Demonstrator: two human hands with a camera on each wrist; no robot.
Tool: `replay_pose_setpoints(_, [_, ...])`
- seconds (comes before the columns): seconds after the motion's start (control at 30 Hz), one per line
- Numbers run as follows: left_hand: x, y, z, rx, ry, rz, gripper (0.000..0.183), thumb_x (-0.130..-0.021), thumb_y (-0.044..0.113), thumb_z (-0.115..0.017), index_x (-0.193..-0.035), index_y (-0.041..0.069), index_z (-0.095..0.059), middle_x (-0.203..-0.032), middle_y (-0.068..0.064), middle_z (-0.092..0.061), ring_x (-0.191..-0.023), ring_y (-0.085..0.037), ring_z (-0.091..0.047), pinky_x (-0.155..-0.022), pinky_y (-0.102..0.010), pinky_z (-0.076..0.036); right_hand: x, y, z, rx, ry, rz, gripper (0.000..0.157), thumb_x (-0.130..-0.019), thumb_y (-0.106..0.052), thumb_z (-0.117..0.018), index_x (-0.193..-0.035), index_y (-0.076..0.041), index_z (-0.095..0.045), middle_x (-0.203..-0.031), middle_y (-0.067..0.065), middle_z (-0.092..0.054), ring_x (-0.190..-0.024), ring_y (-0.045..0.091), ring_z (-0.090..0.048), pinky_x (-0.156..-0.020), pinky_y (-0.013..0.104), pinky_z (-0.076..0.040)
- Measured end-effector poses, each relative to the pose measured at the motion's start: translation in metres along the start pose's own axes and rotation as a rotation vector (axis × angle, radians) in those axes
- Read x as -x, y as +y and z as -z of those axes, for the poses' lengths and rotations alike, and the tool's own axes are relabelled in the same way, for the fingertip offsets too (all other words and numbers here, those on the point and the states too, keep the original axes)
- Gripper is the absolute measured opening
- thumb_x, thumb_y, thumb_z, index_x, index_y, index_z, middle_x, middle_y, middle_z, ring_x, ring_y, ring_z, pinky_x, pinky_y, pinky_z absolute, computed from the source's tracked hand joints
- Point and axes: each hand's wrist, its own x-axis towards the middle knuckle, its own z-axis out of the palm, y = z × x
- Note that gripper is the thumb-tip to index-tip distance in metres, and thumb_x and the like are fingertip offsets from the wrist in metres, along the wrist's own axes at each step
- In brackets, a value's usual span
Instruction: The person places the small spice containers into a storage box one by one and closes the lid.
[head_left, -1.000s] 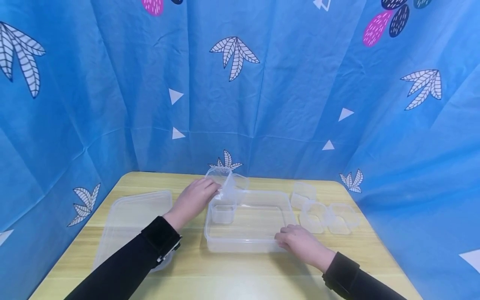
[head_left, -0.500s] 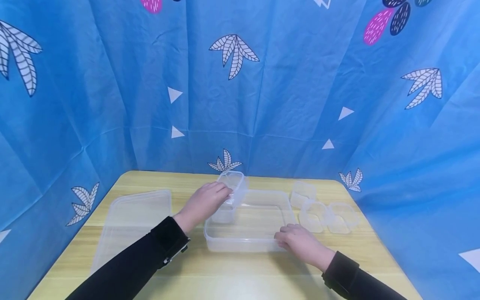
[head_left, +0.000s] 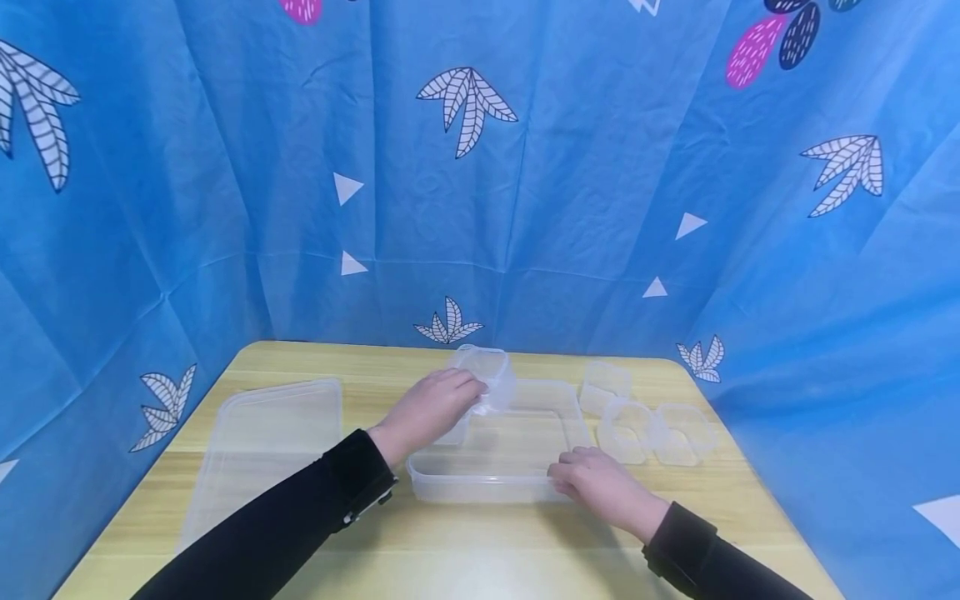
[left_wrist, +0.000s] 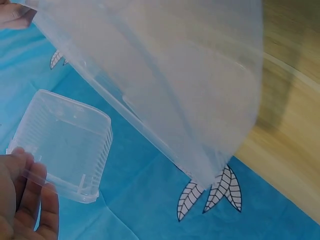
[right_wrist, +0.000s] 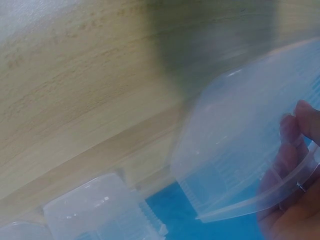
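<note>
My left hand (head_left: 435,408) pinches the rim of a small clear plastic container (head_left: 491,375) above the back left part of a large clear plastic box (head_left: 480,483). In the left wrist view this small container (left_wrist: 65,145) is ribbed along its sides, and nothing shows inside it. Another small container (head_left: 452,433) sits in the box's left side, partly hidden behind my left hand. My right hand (head_left: 600,486) grips the box's front right rim; in the right wrist view its thumb and fingers (right_wrist: 287,130) lie on either side of the wall.
A large translucent lid (head_left: 262,442) lies on the wooden table at left, partly covered by the left sleeve. Right of the box stand several small clear containers (head_left: 626,433) close together. A blue patterned curtain (head_left: 480,225) hangs behind the table.
My left hand has moved right with the small container, from the box's back left corner to farther over the box. My right hand has stayed on the rim.
</note>
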Motion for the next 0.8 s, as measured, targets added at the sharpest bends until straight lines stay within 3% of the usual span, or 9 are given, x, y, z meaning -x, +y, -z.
replay_pose_setpoints(0.23, [-0.007, 0.005, -0.004, 0.009, -0.049, 0.023, 0.023, -0.098, 0.009, -0.063, -0.122, 0.011, -0.065, -0.116, -0.001, -0.068, -0.113, -0.016, -0.063, -0.103, -0.031, -0.048, 0.0, 0.001, -0.001, 0.012, -0.005, 0.003, 0.012, -0.085, -0.013, -0.076, -0.086, -0.019, -0.066, -0.076, -0.011, -0.058, -0.07, 0.008, -0.052, -0.064, 0.024, -0.046])
replay_pose_setpoints(0.5, [-0.019, 0.008, -0.006, 0.054, -0.066, 0.056, 0.022, -0.098, 0.012, -0.065, -0.12, 0.011, -0.068, -0.113, -0.001, -0.069, -0.108, -0.016, -0.065, -0.099, -0.029, -0.051, 0.0, 0.002, -0.002, 0.014, 0.004, 0.004, 0.013, -0.083, -0.013, -0.077, -0.086, -0.019, -0.066, -0.077, -0.011, -0.058, -0.069, 0.008, -0.052, -0.063, 0.024, -0.046])
replay_pose_setpoints(0.67, [-0.025, 0.011, -0.009, 0.059, -0.113, 0.071, 0.023, -0.098, 0.015, -0.066, -0.12, 0.012, -0.069, -0.111, -0.001, -0.071, -0.108, -0.016, -0.066, -0.104, -0.033, -0.048, -0.001, 0.001, -0.001, 0.002, 0.008, 0.001, 0.013, -0.085, -0.013, -0.076, -0.085, -0.019, -0.065, -0.075, -0.012, -0.056, -0.069, 0.007, -0.051, -0.064, 0.024, -0.046])
replay_pose_setpoints(0.8, [-0.028, 0.014, -0.013, 0.051, -0.122, 0.05, 0.018, -0.098, 0.015, -0.065, -0.115, 0.013, -0.071, -0.107, 0.0, -0.071, -0.103, -0.015, -0.067, -0.097, -0.031, -0.052, -0.001, 0.001, -0.001, -0.001, 0.002, 0.006, 0.015, -0.086, -0.012, -0.075, -0.082, -0.02, -0.062, -0.074, -0.012, -0.054, -0.068, 0.007, -0.05, -0.062, 0.024, -0.045])
